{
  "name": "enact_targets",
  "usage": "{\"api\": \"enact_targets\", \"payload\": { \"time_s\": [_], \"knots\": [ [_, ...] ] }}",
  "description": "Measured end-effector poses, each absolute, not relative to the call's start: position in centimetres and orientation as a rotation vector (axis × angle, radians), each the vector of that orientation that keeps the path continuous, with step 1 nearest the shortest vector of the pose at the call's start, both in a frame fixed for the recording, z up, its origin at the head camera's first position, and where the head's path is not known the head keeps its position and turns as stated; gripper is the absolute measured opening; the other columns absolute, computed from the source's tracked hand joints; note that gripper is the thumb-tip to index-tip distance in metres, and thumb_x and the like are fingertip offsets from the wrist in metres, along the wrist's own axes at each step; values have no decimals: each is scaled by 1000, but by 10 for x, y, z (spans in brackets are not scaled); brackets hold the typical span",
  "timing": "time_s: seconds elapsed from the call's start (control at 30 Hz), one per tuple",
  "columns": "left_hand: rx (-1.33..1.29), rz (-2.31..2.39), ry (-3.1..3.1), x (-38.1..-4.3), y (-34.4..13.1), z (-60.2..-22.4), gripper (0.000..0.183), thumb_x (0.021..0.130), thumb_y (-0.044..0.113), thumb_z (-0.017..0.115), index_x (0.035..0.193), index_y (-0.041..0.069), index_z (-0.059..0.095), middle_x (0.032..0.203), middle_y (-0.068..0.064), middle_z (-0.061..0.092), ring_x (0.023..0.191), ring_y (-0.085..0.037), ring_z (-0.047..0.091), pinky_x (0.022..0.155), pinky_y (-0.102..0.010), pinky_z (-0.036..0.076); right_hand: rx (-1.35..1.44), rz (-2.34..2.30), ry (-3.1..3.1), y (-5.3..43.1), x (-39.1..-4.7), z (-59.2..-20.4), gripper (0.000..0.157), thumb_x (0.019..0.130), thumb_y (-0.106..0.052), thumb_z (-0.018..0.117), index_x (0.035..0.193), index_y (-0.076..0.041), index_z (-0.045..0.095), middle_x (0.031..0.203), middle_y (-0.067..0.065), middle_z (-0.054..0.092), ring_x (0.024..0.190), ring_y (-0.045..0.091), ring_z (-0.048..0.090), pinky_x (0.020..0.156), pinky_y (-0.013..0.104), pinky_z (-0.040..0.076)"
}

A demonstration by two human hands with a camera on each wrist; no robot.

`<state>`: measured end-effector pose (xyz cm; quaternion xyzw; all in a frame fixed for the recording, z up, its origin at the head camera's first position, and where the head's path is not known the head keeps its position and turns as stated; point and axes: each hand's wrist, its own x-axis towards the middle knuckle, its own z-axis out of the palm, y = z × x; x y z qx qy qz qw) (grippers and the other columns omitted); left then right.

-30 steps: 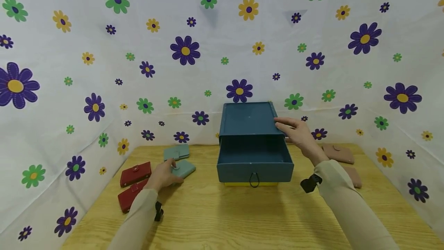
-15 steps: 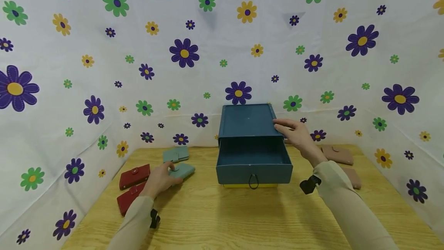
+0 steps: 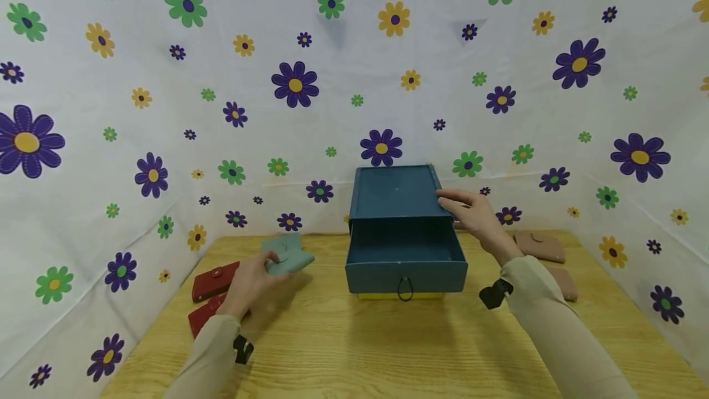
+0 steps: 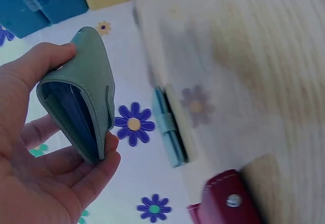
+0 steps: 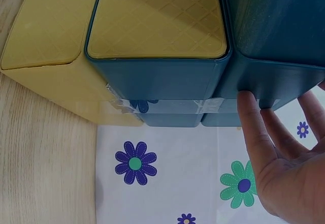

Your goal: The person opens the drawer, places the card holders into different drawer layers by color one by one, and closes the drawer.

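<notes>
My left hand point(image 3: 249, 283) grips a light green wallet point(image 3: 295, 261) just above the table. In the left wrist view the wallet point(image 4: 94, 76) is seen end-on, thumb on one side and fingers on the other. Behind it lies a second light green wallet point(image 3: 284, 242). A blue drawer box point(image 3: 396, 193) stands at the table's middle, its top drawer point(image 3: 407, 277) pulled out and bare inside. My right hand point(image 3: 477, 221) rests on the box's right side. In the right wrist view, extended fingers point(image 5: 254, 127) touch the blue wall.
Two red wallets point(image 3: 215, 282) lie at the left, partly behind the left hand and sleeve. Two pinkish-brown wallets point(image 3: 540, 246) lie at the right, one partly covered by the right sleeve. Yellow lower parts point(image 5: 157, 21) of the box show in the right wrist view. A flower-patterned cloth point(image 3: 332, 109) surrounds the table.
My left hand has lifted the light green wallet slightly off the table, and it now partly hides the one behind. The right hand stays on the box.
</notes>
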<state>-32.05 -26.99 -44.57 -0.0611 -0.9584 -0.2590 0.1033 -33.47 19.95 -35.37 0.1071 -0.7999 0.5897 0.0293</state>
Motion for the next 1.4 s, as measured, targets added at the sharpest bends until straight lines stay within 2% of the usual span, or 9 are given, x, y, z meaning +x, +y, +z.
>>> {"api": "enact_targets", "payload": {
  "time_s": [0.27, 0.57, 0.77, 1.1, 1.4],
  "knots": [
    [-223, -734, -2768, -309, -258, -427, 49, 80, 46, 76, 113, 13, 62, 116, -20, 66, 87, -25, 60, 73, -38, 51, 344, 1821, -2469, 198, -334, -354, 51, 100, -36, 56, 143, -9, 51, 151, 19, 42, 133, 44, 47, 102, 61, 41],
    [-308, -786, -2682, -300, -242, -405, 47, 80, 44, 78, 114, 15, 63, 118, -19, 67, 86, -25, 61, 68, -32, 49, 323, 1840, -2472, 200, -334, -353, 52, 100, -37, 56, 144, -10, 50, 154, 17, 39, 138, 43, 41, 105, 63, 37],
    [-322, -847, -2623, -295, -237, -391, 47, 81, 40, 79, 116, 15, 60, 124, -20, 64, 92, -30, 62, 72, -39, 55, 326, 1833, -2470, 199, -334, -354, 52, 100, -37, 56, 144, -10, 50, 153, 17, 39, 137, 44, 42, 104, 63, 38],
    [-414, -910, -2478, -286, -226, -370, 47, 81, 34, 80, 117, 11, 61, 124, -21, 63, 98, -34, 62, 77, -49, 56, 326, 1818, -2481, 200, -336, -354, 53, 99, -40, 56, 144, -11, 50, 154, 16, 39, 137, 43, 42, 104, 63, 38],
    [-500, -929, -2365, -281, -216, -356, 44, 79, 28, 83, 113, 11, 62, 125, -19, 63, 101, -33, 62, 75, -50, 56, 335, 1820, -2479, 200, -335, -355, 54, 99, -40, 56, 144, -11, 50, 154, 17, 39, 136, 43, 43, 104, 63, 39]
  ]
}}
